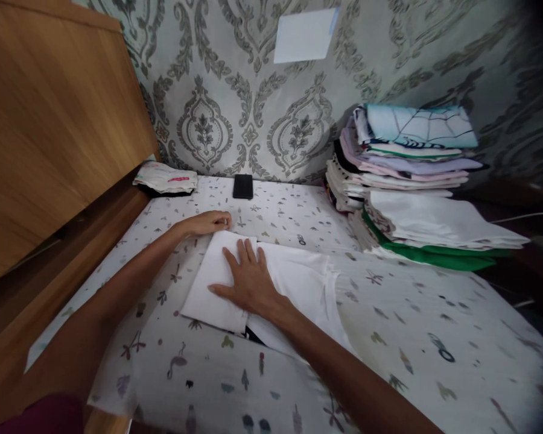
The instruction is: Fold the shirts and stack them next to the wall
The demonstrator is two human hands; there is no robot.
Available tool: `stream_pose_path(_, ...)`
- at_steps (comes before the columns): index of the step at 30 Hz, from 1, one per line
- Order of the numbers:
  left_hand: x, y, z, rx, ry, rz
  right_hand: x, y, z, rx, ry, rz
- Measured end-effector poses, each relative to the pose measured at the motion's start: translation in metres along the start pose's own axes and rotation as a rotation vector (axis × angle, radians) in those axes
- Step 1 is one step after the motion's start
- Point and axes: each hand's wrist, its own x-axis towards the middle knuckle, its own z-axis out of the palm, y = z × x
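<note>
A partly folded white garment [298, 271], perhaps a T-shirt, lies on the patterned bedsheet [271, 386]. Its left part is doubled over into a flat panel, and a bit of black shows beneath the near edge. My right hand [251, 280] rests flat on this panel, fingers spread and pointing away from me. At the panel's far left corner is my left hand [208, 222], its fingers curled in. Whether those fingers pinch the cloth's edge is hidden.
A tall stack of folded clothes [407, 150] and a lower pile [434, 220] stand at the right. A black wallet-like object [243, 186] lies near the wall. Folded cloth [165, 178] sits far left, beside a wooden panel [58, 114]. White paper [305, 36] hangs on the wall.
</note>
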Motion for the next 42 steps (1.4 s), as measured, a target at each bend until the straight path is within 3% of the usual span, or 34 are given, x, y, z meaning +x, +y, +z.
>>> stream_pose_path(3,-0.01,0.004,0.001,0.241,0.183,-0.044,0.0,-0.001,0.0,0.005,-0.017,0.008)
stream_pose_path(6,-0.043,0.019,0.006,0.272,0.294,-0.06,0.0,-0.002,0.0,0.012,-0.023,0.016)
stream_pose_path(8,-0.077,0.037,0.015,0.17,0.199,-0.051,0.0,-0.002,0.001,0.019,-0.015,0.009)
stream_pose_path(11,-0.134,0.067,0.036,0.085,-0.033,-0.137,0.0,-0.001,0.004,0.021,0.001,0.0)
stream_pose_path(15,-0.189,0.096,0.066,0.228,0.021,-0.19,0.0,0.0,0.007,0.022,0.006,0.007)
stream_pose_path(18,-0.202,0.103,0.077,0.233,0.062,-0.202,-0.001,-0.002,0.005,0.017,0.012,0.01)
stream_pose_path(20,-0.199,0.102,0.077,0.147,0.118,-0.265,-0.003,-0.003,0.002,0.019,0.013,0.006)
stream_pose_path(22,-0.19,0.096,0.076,0.006,0.248,-0.371,-0.006,-0.004,-0.003,0.051,0.022,-0.006)
stream_pose_path(25,-0.167,0.088,0.074,-0.245,0.4,-0.513,-0.009,-0.002,-0.012,0.215,0.078,0.014)
stream_pose_path(30,-0.13,0.087,0.066,-0.341,0.345,-0.685,-0.022,0.011,-0.028,0.827,0.374,0.142)
stream_pose_path(33,-0.117,0.093,0.06,-0.389,0.294,-0.732,-0.036,0.021,-0.032,1.357,0.404,0.252)
stream_pose_path(37,-0.104,0.12,0.05,-0.554,0.364,-0.707,-0.058,0.03,-0.035,1.929,0.195,0.39)
stream_pose_path(40,-0.083,0.159,0.052,-0.583,0.396,-0.573,-0.071,0.038,-0.039,2.101,0.106,0.377)
stream_pose_path(42,-0.065,0.188,0.062,-0.558,0.351,-0.457,-0.078,0.045,-0.044,2.167,0.091,0.332)
